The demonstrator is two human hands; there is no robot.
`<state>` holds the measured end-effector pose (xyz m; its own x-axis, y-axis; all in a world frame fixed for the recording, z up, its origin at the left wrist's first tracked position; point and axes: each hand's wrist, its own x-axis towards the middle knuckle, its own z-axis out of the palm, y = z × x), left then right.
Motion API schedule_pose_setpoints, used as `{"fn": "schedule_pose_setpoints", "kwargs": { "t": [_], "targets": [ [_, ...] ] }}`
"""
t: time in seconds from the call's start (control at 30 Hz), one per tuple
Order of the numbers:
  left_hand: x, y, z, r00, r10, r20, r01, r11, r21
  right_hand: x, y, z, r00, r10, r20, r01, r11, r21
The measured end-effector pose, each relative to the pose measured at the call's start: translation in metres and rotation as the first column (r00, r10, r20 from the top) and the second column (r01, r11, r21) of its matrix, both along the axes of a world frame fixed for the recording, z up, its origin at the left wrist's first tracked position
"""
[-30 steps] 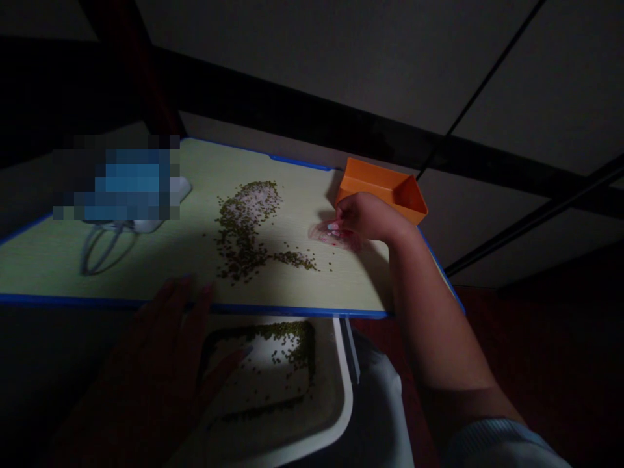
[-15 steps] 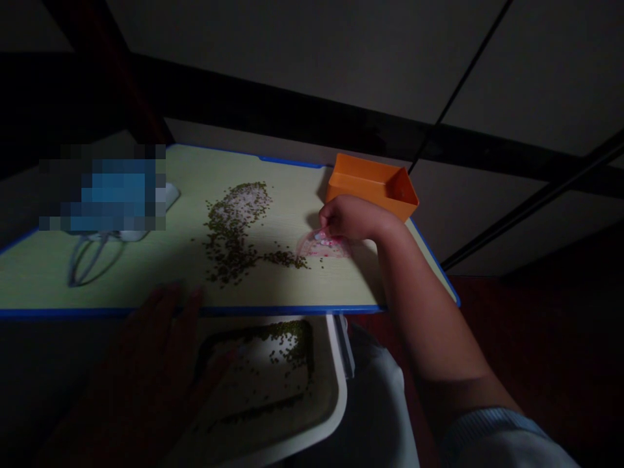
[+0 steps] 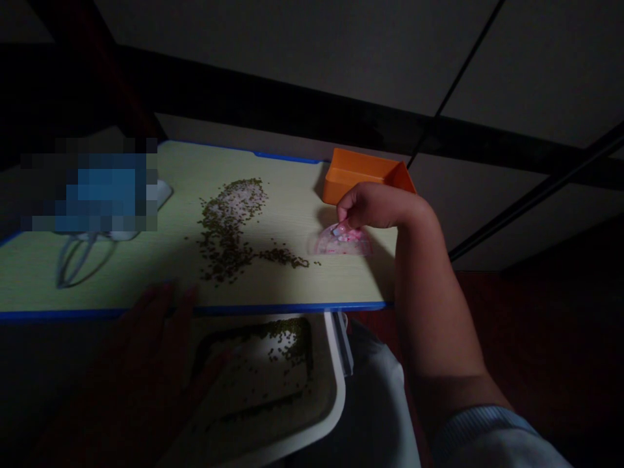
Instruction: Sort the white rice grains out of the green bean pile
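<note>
My right hand [image 3: 363, 207] pinches the curved top of a clear pink protractor [image 3: 344, 246], which stands with its straight edge down at the tabletop. Left of it, a scattered pile of small green beans and whitish grains [image 3: 231, 224] trails a thin tail of beans [image 3: 285, 255] toward the protractor. In deep shadow, my left hand [image 3: 146, 351] has its fingers spread over the table's front edge, with the thumb above a white-rimmed plastic container [image 3: 341, 390]. Green beans [image 3: 292, 335] lie inside that container, mostly along its far side and corner.
An orange open box [image 3: 348, 172] sits at the table's back right, just behind my right hand. On the left are a blurred-out device [image 3: 107, 188] and a looped cable [image 3: 61, 263]. Blue trim [image 3: 302, 307] borders the pale table; cabinet panels rise behind it.
The protractor moved left toward the bean tail, then back to the right, away from it, in my right hand. My view shifted a little; my left hand stayed at the table edge.
</note>
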<state>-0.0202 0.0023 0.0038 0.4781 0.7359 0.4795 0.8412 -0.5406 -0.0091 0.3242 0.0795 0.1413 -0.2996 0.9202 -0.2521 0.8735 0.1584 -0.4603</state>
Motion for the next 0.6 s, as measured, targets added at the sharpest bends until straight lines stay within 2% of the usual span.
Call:
{"fn": "schedule_pose_setpoints", "kwargs": {
  "t": [0.1, 0.2, 0.3, 0.43, 0.6],
  "targets": [
    [0.000, 0.001, 0.000, 1.000, -0.002, -0.001, 0.002, 1.000, 0.008, 0.010, -0.001, 0.000, 0.999, 0.000, 0.046, 0.005, 0.995, -0.101],
    [0.000, 0.001, 0.000, 1.000, -0.004, 0.010, 0.004, 1.000, 0.013, 0.012, 0.001, -0.003, 0.993, 0.012, 0.116, 0.005, 0.990, -0.142],
    [0.000, 0.001, 0.000, 1.000, -0.008, 0.009, 0.008, 1.000, 0.017, 0.010, 0.004, -0.006, 0.981, -0.027, 0.192, 0.044, 0.995, -0.087],
    [0.000, 0.001, 0.000, 1.000, 0.000, -0.006, 0.000, 1.000, 0.016, 0.008, 0.008, -0.010, 0.954, -0.115, 0.278, 0.103, 0.993, 0.058],
    [0.000, 0.002, 0.001, 1.000, -0.025, 0.013, 0.025, 0.999, 0.035, -0.006, 0.010, -0.017, 0.984, -0.076, 0.162, 0.056, 0.990, 0.127]
  ]
}}
